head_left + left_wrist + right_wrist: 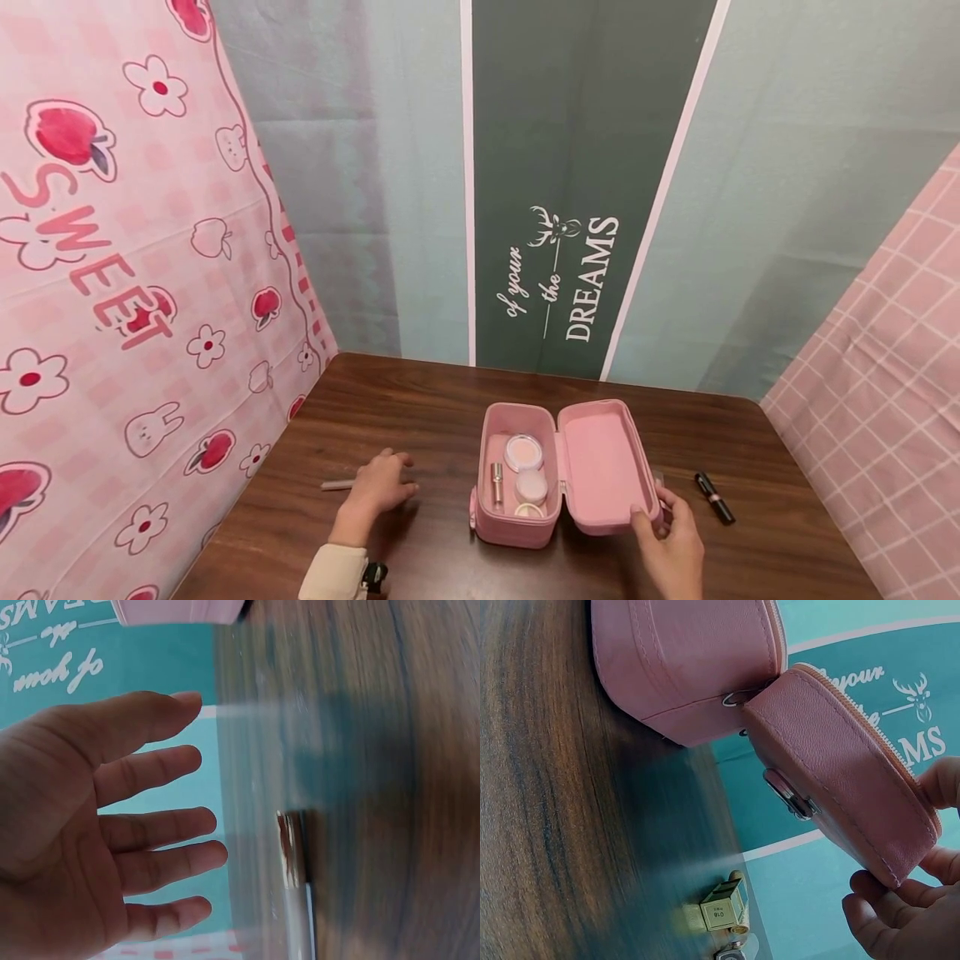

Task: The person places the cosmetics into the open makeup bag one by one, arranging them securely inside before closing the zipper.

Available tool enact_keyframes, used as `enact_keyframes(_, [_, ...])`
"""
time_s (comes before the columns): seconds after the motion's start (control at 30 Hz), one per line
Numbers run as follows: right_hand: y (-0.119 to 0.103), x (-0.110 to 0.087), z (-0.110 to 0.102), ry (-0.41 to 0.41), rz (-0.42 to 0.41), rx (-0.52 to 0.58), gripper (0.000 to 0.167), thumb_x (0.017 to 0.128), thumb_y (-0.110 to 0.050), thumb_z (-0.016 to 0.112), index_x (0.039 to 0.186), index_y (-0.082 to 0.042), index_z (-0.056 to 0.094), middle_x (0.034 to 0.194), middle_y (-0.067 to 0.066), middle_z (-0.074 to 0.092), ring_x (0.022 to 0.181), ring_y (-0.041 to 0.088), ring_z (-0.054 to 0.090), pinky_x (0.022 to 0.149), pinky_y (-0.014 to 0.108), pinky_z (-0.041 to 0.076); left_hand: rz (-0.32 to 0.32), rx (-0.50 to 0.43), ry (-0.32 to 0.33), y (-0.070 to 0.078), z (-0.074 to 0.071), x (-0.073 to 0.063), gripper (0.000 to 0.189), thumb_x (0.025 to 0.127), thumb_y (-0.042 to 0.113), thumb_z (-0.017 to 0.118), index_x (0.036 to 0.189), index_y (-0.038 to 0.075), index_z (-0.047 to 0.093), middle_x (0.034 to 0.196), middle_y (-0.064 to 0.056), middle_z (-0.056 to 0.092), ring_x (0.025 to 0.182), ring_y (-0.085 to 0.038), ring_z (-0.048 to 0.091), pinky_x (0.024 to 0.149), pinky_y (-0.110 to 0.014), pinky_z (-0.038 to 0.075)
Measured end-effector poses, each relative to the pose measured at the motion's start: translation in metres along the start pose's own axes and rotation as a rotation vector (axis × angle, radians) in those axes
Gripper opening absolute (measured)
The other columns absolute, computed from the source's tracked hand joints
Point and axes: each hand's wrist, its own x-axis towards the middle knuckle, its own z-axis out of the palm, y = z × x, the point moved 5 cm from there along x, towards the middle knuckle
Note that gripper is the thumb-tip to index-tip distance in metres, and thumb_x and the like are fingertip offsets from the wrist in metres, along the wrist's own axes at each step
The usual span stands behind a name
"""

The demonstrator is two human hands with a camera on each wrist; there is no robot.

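Observation:
A pink zippered cosmetic case [517, 533] stands on the table with its lid [607, 467] swung over to the right. My right hand [675, 537] grips the lid's outer edge, thumb on the rim side and fingers underneath. Inside the case lie a round compact [523, 452], a gold lipstick tube [497, 483], a small pink round jar [531, 486] and another round item [528, 510], partly hidden by the front wall. To the left, my left hand [381, 483] hovers with loosely extended fingers, holding nothing. Close by lies a slim stick with a gold end [295, 855].
Right of the lid a black tube [714, 498] rests on the dark wooden table [420, 392]. A small gold box [720, 913] and other small items appear low in the right wrist view. Printed cloths hang behind and at both sides.

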Motion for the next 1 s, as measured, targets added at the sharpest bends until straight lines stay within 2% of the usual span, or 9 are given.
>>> enact_keyframes(0.3, [0.000,-0.001,0.001,0.014,-0.020,0.004,0.043,0.079,-0.011,0.067,0.117,0.004,0.053,0.101,0.023,0.058,0.077,0.004,0.049,0.062,0.006,0.035,-0.027,-0.041,0.010,-0.026,-0.001,-0.005,0.039,0.072,0.023,0.078,0.104,0.004,0.066,0.099,-0.014,0.060,0.091,-0.036,0.058,0.070,-0.059,0.042])
enact_keyframes(0.57, [0.000,0.000,0.001,0.005,-0.007,-0.004,0.044,0.080,-0.012,0.067,0.118,0.003,0.053,0.104,0.023,0.058,0.081,0.010,0.050,0.062,0.004,0.034,-0.052,-0.073,0.007,-0.050,0.004,-0.006,0.040,0.068,0.023,0.080,0.102,0.006,0.066,0.093,-0.011,0.060,0.084,-0.032,0.058,0.067,-0.054,0.043])
enact_keyframes(1.0, [0.000,0.000,0.000,0.007,-0.012,-0.017,0.043,0.079,-0.011,0.067,0.118,0.003,0.053,0.102,0.023,0.058,0.079,0.013,0.051,0.061,0.006,0.034,-0.133,-0.093,0.059,-0.080,0.008,-0.013,0.034,0.063,0.018,0.081,0.093,0.012,0.066,0.083,-0.005,0.058,0.081,-0.031,0.057,0.065,-0.052,0.040])
